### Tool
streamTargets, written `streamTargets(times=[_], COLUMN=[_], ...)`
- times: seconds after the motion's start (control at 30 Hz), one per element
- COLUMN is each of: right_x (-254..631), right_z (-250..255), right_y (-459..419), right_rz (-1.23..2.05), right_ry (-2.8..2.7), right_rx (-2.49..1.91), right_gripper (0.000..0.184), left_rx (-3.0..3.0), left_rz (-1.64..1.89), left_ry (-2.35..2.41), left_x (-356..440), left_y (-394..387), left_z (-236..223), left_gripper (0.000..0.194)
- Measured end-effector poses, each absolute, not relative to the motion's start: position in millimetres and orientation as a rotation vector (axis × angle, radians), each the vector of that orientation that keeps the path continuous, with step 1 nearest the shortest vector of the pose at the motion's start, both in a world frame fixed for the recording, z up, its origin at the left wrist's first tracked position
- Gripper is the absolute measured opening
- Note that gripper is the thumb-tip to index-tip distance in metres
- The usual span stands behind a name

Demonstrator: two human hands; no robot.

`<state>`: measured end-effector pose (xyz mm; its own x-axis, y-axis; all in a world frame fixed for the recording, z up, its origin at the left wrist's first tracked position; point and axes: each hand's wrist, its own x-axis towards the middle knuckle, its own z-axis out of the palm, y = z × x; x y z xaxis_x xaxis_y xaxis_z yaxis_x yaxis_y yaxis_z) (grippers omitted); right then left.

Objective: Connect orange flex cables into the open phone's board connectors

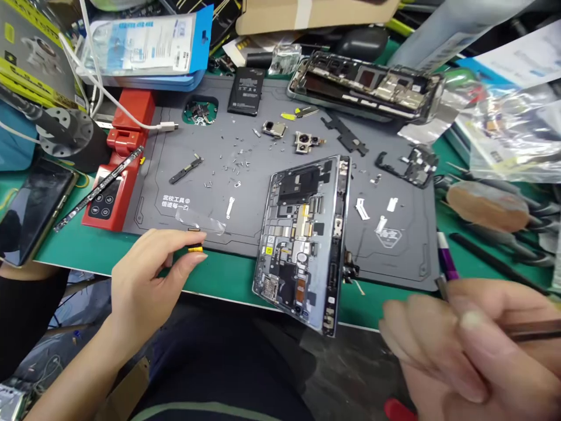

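An opened phone body [302, 240] with its circuit boards exposed lies tilted on the front edge of the grey work mat [245, 193], overhanging the bench. My left hand [149, 280] is at the mat's front edge, thumb and forefinger pinched on a small yellow part [196, 249], beside a clear plastic strip [201, 221]. My right hand [473, 345], blurred and close to the camera at the lower right, is closed round a thin metal tool [532, 330], with a purple pen-like tool [447, 263] next to it.
Camera modules [302, 141], small screws [236, 165], brackets and a black battery [245, 90] are scattered over the mat. A second opened phone frame [368, 85] lies at the back. A red device [118, 169] and a dark phone [35, 210] sit left; bags lie right.
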<state>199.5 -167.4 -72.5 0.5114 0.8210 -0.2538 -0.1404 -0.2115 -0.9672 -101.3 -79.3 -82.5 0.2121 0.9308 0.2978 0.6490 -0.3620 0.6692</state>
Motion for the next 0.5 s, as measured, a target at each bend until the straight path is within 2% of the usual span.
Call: streamTargets(times=[0.07, 0.23, 0.37, 0.5], right_x=[205, 224, 230, 229], right_z=[-76, -83, -79, -72], right_y=[-171, -182, -187, -183], right_rz=[1.019, 1.062, 1.103, 1.042], right_ry=[-0.597, -0.619, -0.662, -0.786], right_rx=[-1.519, -1.489, -1.542, -1.632], right_gripper=[0.042, 0.055, 0.056, 0.064], left_rx=[2.116, 2.168, 2.167, 2.174], left_rz=[0.947, 0.954, 0.970, 0.948], left_ry=[1.471, 1.466, 1.481, 1.465], left_x=[-101, -97, -98, -101], left_y=[-78, -76, -76, -75], left_z=[-84, -88, -88, -86], left_gripper=[0.022, 0.024, 0.027, 0.024])
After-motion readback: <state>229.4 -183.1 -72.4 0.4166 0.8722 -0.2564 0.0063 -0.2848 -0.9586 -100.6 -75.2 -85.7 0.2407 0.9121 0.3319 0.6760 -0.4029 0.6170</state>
